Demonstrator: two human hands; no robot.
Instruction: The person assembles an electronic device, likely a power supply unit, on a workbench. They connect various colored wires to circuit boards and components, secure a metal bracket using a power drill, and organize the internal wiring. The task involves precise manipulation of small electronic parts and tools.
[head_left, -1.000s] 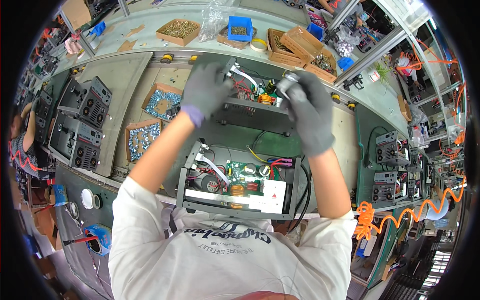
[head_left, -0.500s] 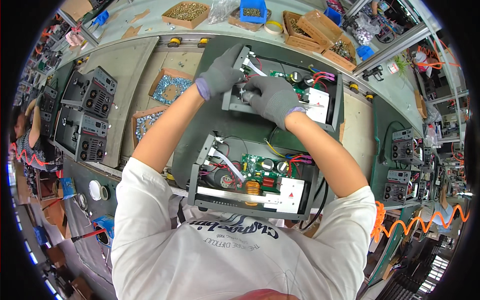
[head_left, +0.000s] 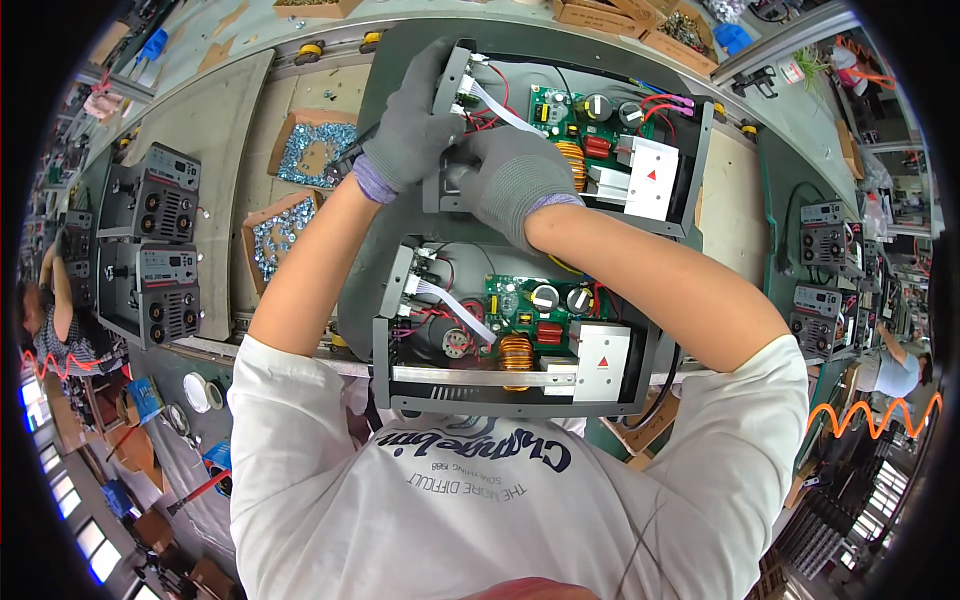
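Two open dark-grey welding machines lie on the dark green board [head_left: 385,235], wiring and circuit boards exposed. My left hand [head_left: 412,125], in a grey glove, is closed round the front panel [head_left: 455,85] of the far machine [head_left: 690,190], fingers along its outer face. My right hand [head_left: 515,180], gloved too, reaches inside behind that panel's lower part. Its fingers are curled; whatever they grip is hidden. A black part [head_left: 345,165] juts out beside my left wrist, its kind unclear. Nearer my body sits the second machine [head_left: 480,408], touched by neither hand.
Two cardboard boxes of small metal fasteners, one farther [head_left: 318,150] and one nearer [head_left: 275,235], stand to the left. More machines [head_left: 165,240] stand at the left, others [head_left: 825,270] at the right. An orange coiled hose [head_left: 870,420] hangs at the right. Another person [head_left: 70,310] works far left.
My right hand has moved left, close against my left hand. The black part beside my left wrist has come into sight. The whole view has shifted slightly.
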